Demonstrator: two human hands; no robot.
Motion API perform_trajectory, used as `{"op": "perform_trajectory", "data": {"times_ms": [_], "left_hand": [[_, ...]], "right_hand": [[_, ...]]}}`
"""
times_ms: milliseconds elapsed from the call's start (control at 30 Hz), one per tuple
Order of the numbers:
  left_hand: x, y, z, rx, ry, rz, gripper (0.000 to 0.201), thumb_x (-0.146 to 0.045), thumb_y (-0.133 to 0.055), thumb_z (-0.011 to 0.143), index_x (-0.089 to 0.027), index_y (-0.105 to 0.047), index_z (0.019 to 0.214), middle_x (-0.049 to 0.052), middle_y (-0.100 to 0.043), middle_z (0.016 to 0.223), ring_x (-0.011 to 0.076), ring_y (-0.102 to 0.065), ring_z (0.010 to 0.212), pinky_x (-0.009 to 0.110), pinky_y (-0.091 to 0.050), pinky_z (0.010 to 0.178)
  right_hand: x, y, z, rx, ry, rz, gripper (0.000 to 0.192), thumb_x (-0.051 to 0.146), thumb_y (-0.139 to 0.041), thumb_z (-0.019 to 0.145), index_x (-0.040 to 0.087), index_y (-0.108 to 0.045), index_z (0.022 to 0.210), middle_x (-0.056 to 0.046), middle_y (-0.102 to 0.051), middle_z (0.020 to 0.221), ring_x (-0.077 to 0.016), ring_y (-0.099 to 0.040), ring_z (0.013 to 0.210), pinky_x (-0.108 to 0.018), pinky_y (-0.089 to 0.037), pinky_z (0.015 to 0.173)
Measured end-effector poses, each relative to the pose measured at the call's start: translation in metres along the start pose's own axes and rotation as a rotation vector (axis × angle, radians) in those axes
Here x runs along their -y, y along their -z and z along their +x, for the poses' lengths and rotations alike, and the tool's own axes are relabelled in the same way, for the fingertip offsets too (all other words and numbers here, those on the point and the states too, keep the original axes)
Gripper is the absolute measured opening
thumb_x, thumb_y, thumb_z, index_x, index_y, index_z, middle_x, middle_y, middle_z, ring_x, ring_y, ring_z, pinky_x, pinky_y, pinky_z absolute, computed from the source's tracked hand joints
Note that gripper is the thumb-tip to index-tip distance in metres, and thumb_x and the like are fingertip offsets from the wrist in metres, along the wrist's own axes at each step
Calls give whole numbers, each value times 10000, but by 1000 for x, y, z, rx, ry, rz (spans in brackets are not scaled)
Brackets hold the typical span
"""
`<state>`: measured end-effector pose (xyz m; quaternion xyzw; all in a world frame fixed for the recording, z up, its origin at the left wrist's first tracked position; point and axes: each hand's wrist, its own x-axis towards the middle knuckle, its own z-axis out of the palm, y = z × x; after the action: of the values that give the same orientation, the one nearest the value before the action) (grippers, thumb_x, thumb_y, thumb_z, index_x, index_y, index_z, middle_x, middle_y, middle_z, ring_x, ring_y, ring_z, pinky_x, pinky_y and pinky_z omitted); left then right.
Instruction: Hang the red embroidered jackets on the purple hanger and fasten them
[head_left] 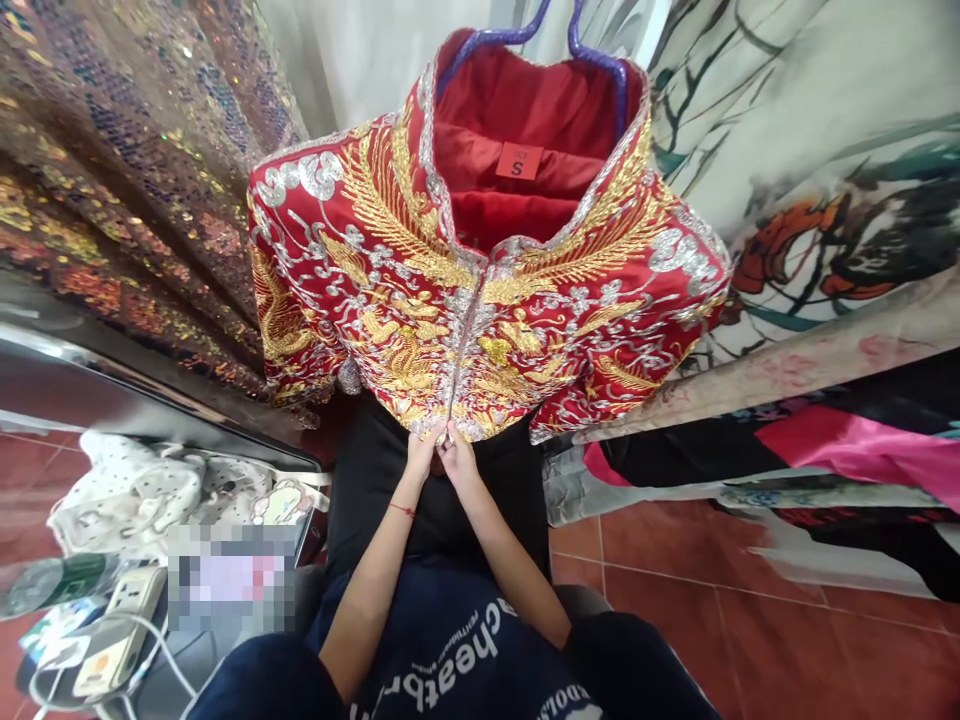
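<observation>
Far left of the frame: sequinned fabric [112,160] is hanging in folds, well apart from my work. Lower left, a power strip [120,630] and its white cables are lying on a low surface, with a spotted white cloth [142,490] bunched just behind; nothing there is touching me.

Centre left: my left hand [422,455] is reaching up to the bottom hem of the red embroidered jacket [480,300]. Its grip is pinched nearly closed on the left front edge at the hem, fingertips curled over the fabric. A red thread bracelet is sitting on that wrist.

Centre: the jacket is hanging in the upper middle of the frame on a purple hanger [585,50], collar open, a size tag [519,160] showing inside the neck. Hanging is keeping the fronts straight, so the two edges are meeting along the centre line, I judge, and I am working at the lowest point because that is where the seam ends.

Centre right: my right hand [459,462] is touching the left one, its grip likewise pinched close on the right front edge. Whether a zip pull or a clasp is between the fingertips, I cannot tell; too small.

Right: printed fabrics [825,200] are draping past, and pink cloth [862,450] is lying below them over the red tiled floor [750,620].
</observation>
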<state>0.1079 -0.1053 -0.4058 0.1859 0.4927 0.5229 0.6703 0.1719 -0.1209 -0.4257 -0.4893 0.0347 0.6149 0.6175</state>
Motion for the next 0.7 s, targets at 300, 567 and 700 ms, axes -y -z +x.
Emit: {"op": "perform_trajectory", "data": {"times_ms": [300,567,700], "left_hand": [[-5,-6,5,-20,24,-59,326,-223,-861,595,-146,-670,848,-20,-693,704,105,-643,657,225,-519,696],[-8,-3,4,-36,4,-78,497,-300,-919,562,-133,-690,970,26,-736,855,124,-684,760,261,-537,802],[-2,-3,2,-53,4,-80,481,-313,-919,573,-139,-697,964,24,-737,870,119,-684,774,253,-535,810]], "right_hand": [[7,-2,-1,20,-86,-56,375,387,-613,961,181,-592,1274,-94,-616,1285,-217,-638,1093,-437,-564,923],[12,-15,-13,-20,-155,-55,390,387,-620,957,173,-586,1281,-94,-616,1282,-221,-639,1095,-442,-564,921],[17,-22,-12,-83,-186,-66,389,388,-619,957,175,-586,1281,-94,-615,1286,-221,-638,1097,-443,-564,923]]}}
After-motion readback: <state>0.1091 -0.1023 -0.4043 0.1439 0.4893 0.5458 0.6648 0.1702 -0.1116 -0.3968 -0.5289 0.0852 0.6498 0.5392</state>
